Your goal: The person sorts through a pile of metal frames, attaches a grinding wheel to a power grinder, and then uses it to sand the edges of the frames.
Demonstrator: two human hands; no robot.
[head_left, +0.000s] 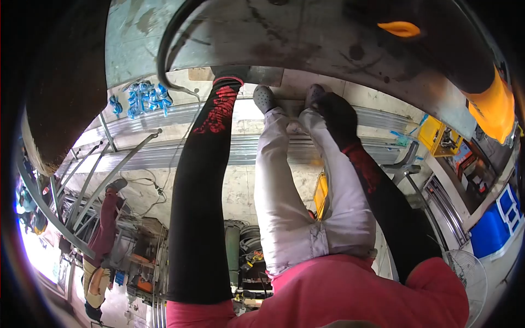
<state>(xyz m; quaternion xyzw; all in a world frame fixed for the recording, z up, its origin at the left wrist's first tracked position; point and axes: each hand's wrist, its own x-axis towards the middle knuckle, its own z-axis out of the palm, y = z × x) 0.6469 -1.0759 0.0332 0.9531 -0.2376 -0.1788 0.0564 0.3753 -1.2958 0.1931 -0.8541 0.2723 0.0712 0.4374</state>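
Observation:
My left arm, in a black sleeve with a red pattern, reaches forward to the near edge of a stained grey surface (306,49). My left hand is hidden there; only the red-edged cuff (228,81) shows. My right hand (334,116), dark and apparently gloved, hangs over my right lower leg near a grey clog (314,93). Its fingers merge into one dark shape, and I see nothing held in it. A dark cable (164,54) curves over the grey surface's edge and runs to the floor.
Long metal profiles (219,148) lie across the floor. Blue wrapped pieces (146,98) and metal frames (109,175) are at the left. Another person (104,235) stands farther back. On the right are a yellow case (435,135), a blue box (495,227) and a wire fan guard (473,279).

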